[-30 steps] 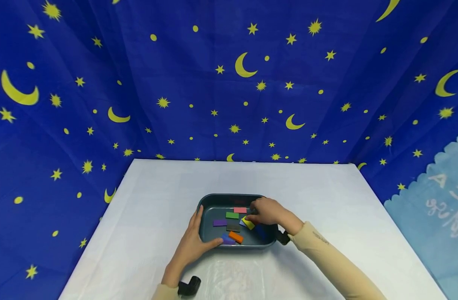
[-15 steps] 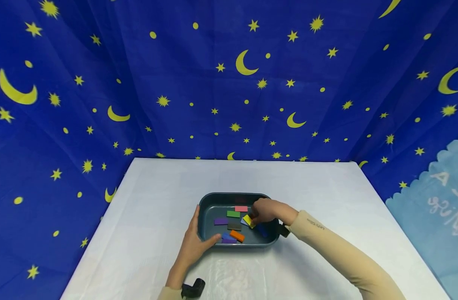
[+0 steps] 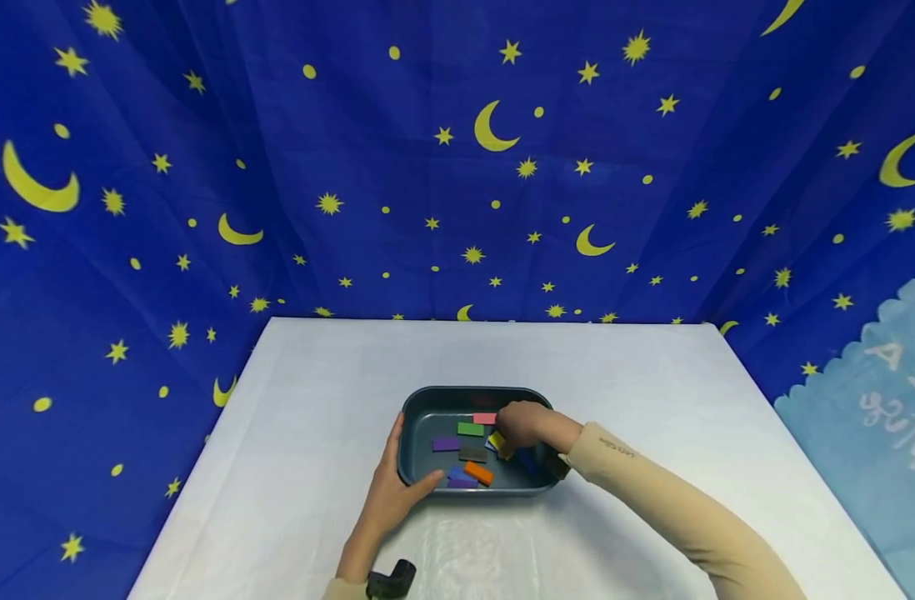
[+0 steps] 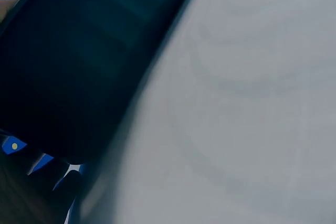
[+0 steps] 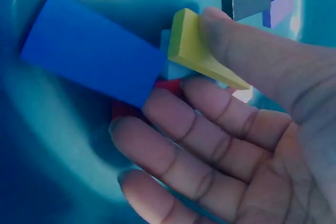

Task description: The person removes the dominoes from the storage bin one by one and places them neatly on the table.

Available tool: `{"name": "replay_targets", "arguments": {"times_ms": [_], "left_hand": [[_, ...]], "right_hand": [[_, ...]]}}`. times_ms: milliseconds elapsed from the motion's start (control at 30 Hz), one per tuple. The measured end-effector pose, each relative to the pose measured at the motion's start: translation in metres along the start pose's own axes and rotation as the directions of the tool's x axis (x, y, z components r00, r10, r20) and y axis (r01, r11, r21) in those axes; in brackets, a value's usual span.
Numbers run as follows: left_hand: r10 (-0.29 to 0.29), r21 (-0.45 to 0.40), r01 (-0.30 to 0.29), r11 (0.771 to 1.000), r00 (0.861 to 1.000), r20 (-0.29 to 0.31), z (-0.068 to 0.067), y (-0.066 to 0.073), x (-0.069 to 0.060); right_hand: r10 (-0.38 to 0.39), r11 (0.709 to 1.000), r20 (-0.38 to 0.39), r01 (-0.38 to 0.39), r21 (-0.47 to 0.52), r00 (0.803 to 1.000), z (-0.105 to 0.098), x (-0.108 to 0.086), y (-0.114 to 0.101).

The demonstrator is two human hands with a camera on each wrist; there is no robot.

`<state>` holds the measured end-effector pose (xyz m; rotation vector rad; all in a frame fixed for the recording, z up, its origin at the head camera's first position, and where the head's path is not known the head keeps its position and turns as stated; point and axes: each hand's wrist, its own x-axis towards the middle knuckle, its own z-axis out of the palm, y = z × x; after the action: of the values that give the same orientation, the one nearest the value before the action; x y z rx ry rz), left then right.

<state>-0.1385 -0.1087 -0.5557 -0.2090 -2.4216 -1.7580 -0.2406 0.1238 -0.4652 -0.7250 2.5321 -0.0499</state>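
In the head view a dark teal tray (image 3: pixel 495 493) holds several coloured blocks. My left hand (image 3: pixel 386 492) lies around its left end, fingers fairly straight along the side wall and thumb at the front rim. My right hand (image 3: pixel 523 425) is inside the right part, pinching a yellow block (image 3: pixel 497 440) between thumb and index finger. The right wrist view shows this yellow block (image 5: pixel 191 51) tilted over a light blue block (image 5: pixel 176 69). Beside the fingertips are a large blue block (image 5: pixel 94 51) and a partly hidden red one (image 5: pixel 123 109).
Pink (image 3: pixel 483 418), green (image 3: pixel 470 429), purple (image 3: pixel 446 444), dark grey (image 3: pixel 472 455) and orange (image 3: pixel 478 473) blocks lie in the tray. It stands on a white table (image 3: pixel 337 367), with a blue star-patterned cloth (image 3: pixel 427 175) hanging behind.
My right hand has shifted slightly left and down over the yellow block, covering more of it. My left hand stays at the tray's left end.
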Motion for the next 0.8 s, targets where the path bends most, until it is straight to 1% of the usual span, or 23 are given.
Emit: {"name": "replay_targets", "arguments": {"times_ms": [200, 333, 467, 533, 667, 800], "left_hand": [[-0.026, 0.000, 0.026, 1.000, 1.000, 0.002, 0.000, 0.000, -0.001], [-0.025, -0.010, 0.026, 1.000, 1.000, 0.012, 0.000, -0.001, -0.001], [-0.026, -0.010, 0.026, 1.000, 1.000, 0.013, 0.000, -0.001, -0.001], [-0.024, -0.008, 0.024, 1.000, 1.000, 0.011, 0.000, -0.001, -0.001], [-0.022, -0.009, 0.022, 1.000, 1.000, 0.012, 0.000, -0.002, 0.000], [-0.025, -0.011, 0.025, 1.000, 1.000, 0.013, 0.000, -0.003, 0.000]], "right_hand": [[-0.021, 0.998, -0.014, 0.021, 0.058, 1.000, -0.001, 0.001, 0.002], [-0.021, 0.996, -0.018, 0.022, 0.088, 1.000, -0.001, 0.002, 0.003], [-0.026, 0.989, -0.026, 0.030, 0.146, 0.999, -0.001, 0.004, 0.007], [-0.040, 0.979, -0.031, 0.046, 0.198, 0.999, -0.001, 0.004, 0.010], [-0.078, 0.948, -0.050, 0.090, 0.305, 0.996, -0.002, 0.003, 0.016], [-0.145, 0.915, -0.094, 0.170, 0.367, 0.985, -0.004, 0.000, 0.021]]}}
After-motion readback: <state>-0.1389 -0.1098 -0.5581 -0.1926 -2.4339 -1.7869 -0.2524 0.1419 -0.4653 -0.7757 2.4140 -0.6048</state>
